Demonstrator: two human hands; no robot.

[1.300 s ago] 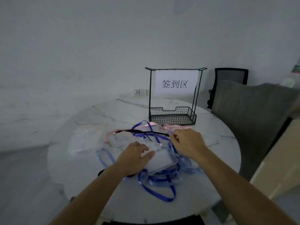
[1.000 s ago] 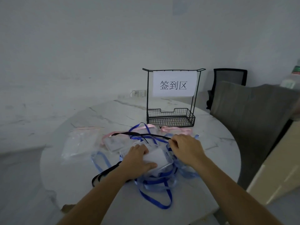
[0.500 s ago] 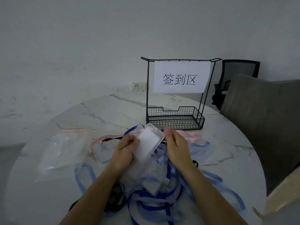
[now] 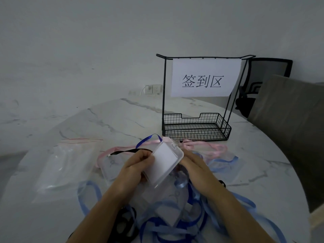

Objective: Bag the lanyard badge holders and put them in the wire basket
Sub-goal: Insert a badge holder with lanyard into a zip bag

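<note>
I hold a clear badge holder (image 4: pixel 163 163) with a white card inside, lifted above the pile. My left hand (image 4: pixel 135 165) grips its left edge with curled fingers. My right hand (image 4: pixel 194 167) holds its right side from behind. Beneath lie several more clear holders (image 4: pixel 112 165) tangled with blue lanyards (image 4: pixel 175 223), pink lanyards (image 4: pixel 206 146) and a black one. Clear zip bags (image 4: pixel 59 167) with a red seal lie flat at the left. The black wire basket (image 4: pixel 196 132) stands empty just beyond the pile.
A white paper sign (image 4: pixel 203 78) hangs from the basket's tall frame. The round marble table (image 4: pixel 114 120) ends close to the wall. A grey padded chair (image 4: pixel 291 123) and a black office chair (image 4: pixel 263 81) stand at the right.
Both hands went from pressing on the pile to lifting one badge holder out of it. The view moved closer to the table and basket.
</note>
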